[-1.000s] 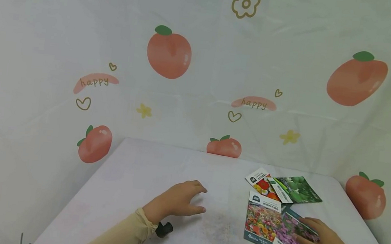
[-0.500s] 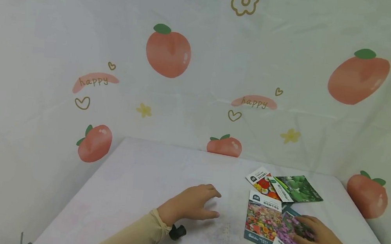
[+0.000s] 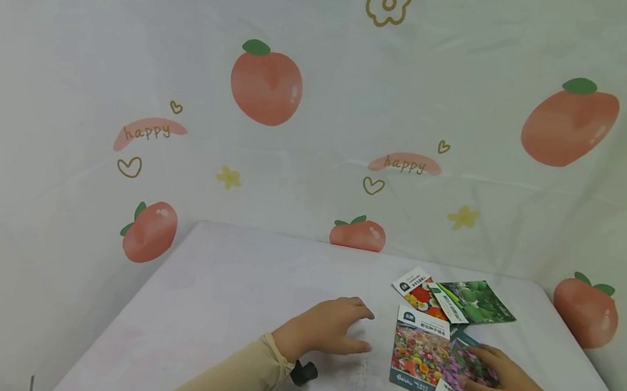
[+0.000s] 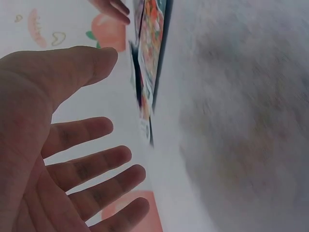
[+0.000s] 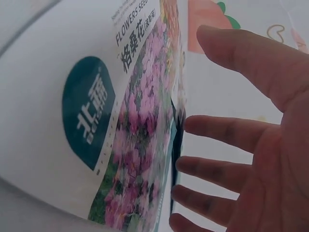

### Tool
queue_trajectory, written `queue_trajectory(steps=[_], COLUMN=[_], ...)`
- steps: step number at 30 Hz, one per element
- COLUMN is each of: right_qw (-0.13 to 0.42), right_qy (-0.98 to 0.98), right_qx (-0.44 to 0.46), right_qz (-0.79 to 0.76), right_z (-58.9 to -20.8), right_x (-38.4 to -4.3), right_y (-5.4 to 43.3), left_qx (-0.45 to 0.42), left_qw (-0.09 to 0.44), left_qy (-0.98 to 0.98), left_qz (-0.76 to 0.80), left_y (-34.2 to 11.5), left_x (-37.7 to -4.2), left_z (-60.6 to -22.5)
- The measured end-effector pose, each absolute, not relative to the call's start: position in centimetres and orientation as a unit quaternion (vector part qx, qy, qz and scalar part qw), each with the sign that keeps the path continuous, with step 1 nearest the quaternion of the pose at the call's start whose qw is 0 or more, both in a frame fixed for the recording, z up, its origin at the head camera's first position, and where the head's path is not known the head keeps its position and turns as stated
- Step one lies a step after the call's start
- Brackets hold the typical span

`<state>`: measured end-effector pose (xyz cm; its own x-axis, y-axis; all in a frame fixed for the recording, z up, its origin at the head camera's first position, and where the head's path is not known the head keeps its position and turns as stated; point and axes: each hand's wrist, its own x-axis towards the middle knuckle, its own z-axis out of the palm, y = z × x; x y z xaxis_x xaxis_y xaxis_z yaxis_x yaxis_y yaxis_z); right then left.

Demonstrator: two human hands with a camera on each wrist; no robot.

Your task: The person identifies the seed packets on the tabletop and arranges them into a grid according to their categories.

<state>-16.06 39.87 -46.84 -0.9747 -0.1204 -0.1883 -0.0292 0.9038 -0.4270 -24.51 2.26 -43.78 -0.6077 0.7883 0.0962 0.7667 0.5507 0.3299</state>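
Observation:
In the head view, my left hand (image 3: 326, 327) hovers over the middle of the table, palm facing right, fingers extended and holding nothing. Its spread fingers also show in the left wrist view. My right hand (image 3: 507, 390) is over a seed packet with purple flowers (image 3: 458, 367), fingers extended toward it and partly covering its picture. Seen from the right wrist, the purple packet (image 5: 140, 121) lies just beyond the fingertips, its "FLOWERS SEED" print readable. A packet with mixed colourful flowers (image 3: 417, 350) lies left of it, its edge under the purple one.
Behind these, a green-pictured packet (image 3: 481, 303) overlaps a packet with red and yellow flowers (image 3: 425, 297). A white table (image 3: 237, 276) meets a curtain (image 3: 315, 177) printed with peaches at the back. A small black device (image 3: 304, 374) sits under my left wrist.
My left hand has moved steadily to the right, closer to the packets. My right hand has stayed almost in place over the purple-flower packet. The packets have not moved.

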Motion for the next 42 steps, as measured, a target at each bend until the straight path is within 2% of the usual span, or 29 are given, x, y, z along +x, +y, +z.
queue_trajectory(steps=[7,17,27,35,42], right_qw=[0.106,0.158,0.159,0.149,0.155], right_qy=[0.967,0.963,0.963,0.965,0.965], right_qx=[-0.062,-0.045,-0.034,-0.036,-0.029], right_qz=[-0.222,-0.213,-0.214,-0.214,-0.21], right_z=[-47.2,-47.9,-48.1,-48.0,-47.9], right_x=[-16.2,-16.1,-16.0,-16.0,-16.0], right_y=[39.8,39.2,39.4,39.5,39.4], left_qx=[0.441,0.456,0.494,0.515,0.518], left_qw=[0.049,0.065,0.067,0.041,0.055], left_qy=[0.877,0.869,0.855,0.846,0.843], left_qz=[0.183,0.183,0.145,0.13,0.13], left_y=[3.8,6.1,8.5,10.0,11.5], left_x=[-24.6,-24.3,-24.1,-24.1,-24.3], left_z=[-44.4,-45.5,-45.4,-45.6,-45.9])
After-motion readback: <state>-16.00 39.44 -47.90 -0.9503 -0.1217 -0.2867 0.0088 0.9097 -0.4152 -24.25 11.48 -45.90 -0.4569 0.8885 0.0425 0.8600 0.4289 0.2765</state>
